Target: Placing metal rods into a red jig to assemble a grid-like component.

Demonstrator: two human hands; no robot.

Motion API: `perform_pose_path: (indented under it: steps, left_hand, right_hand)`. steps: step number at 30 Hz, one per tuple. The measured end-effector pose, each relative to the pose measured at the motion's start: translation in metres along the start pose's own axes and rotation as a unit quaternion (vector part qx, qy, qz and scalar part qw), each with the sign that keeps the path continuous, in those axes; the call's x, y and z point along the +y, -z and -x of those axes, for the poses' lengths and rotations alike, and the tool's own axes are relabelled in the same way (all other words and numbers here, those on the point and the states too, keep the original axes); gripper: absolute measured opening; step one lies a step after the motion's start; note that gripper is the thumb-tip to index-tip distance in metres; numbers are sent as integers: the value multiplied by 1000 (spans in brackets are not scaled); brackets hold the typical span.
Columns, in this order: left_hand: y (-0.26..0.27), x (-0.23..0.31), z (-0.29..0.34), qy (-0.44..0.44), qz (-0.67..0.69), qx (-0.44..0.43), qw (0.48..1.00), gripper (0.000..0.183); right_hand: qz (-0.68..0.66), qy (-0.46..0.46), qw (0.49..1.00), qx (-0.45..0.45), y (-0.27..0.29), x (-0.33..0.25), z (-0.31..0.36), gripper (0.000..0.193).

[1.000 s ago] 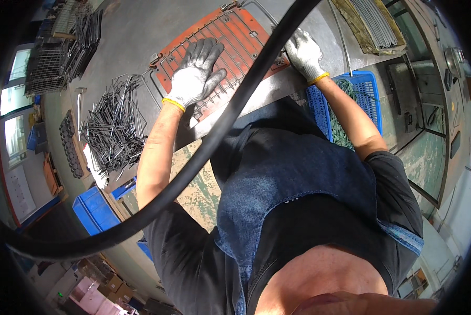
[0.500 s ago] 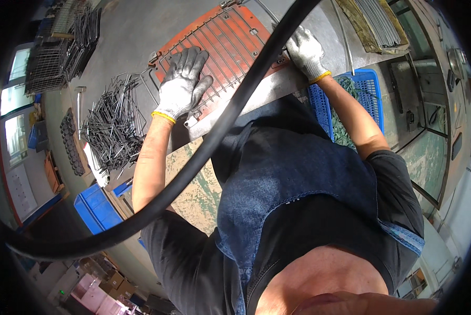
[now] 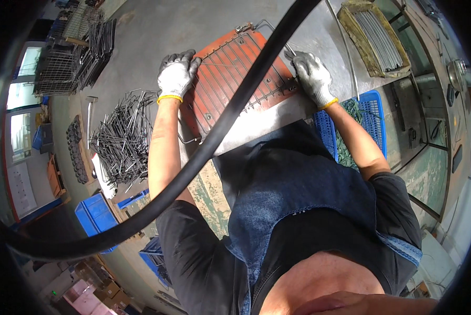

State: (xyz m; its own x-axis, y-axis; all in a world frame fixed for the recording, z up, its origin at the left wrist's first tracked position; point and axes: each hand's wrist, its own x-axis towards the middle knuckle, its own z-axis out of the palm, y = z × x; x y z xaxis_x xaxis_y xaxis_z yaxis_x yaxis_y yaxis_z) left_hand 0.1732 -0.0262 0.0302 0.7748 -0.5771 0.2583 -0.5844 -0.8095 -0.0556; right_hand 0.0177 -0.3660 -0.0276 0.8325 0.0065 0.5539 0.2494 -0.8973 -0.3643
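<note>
A red jig plate [image 3: 230,47] lies on the metal workbench, with a wire rack [image 3: 235,65] of parallel rods across it. My left hand [image 3: 176,73], in a white glove with grey fingers, is closed round the rack's left edge, its fingertips curled and partly hidden. At the opposite edge my right hand [image 3: 313,79], gloved alike, grips the bent end wire of the rack; its palm side is out of sight. A thick black cable [image 3: 240,100] crosses in front of the plate and hides part of the rack.
Left of the plate lies a heap of short bent wires [image 3: 125,134], with a hammer [image 3: 90,118] beside it. Wire racks [image 3: 96,52] are stacked at the far left. A tray of straight rods [image 3: 380,39] stands at the far right. A blue basket [image 3: 374,113] sits below the bench edge.
My left hand has shifted from lying flat on the rack to its left edge, where the fingers now curl. My right hand stays at the right end. The view has shifted slightly.
</note>
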Motion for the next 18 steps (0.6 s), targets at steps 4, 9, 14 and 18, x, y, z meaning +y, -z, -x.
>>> perform_pose_path:
  steps: [4,9,14,18]
  left_hand:
    - [-9,-22,-9,1,-13,-44,999,33]
    - [18,-15,-32,-19,-39,-190,981,28]
    - [8,-21,-38,-22,-145,-237,960,26]
    - [16,-22,-21,24,-121,-111,986,23]
  right_hand:
    - [-48,-73,996,-29,10,-6,-3,19]
    - [-53,-82,995,-18,8,1,-1,18]
    - [77,53,995,-23,-2,12,4,32]
    - [-22,-56,997,-53,31,-8,-29,33]
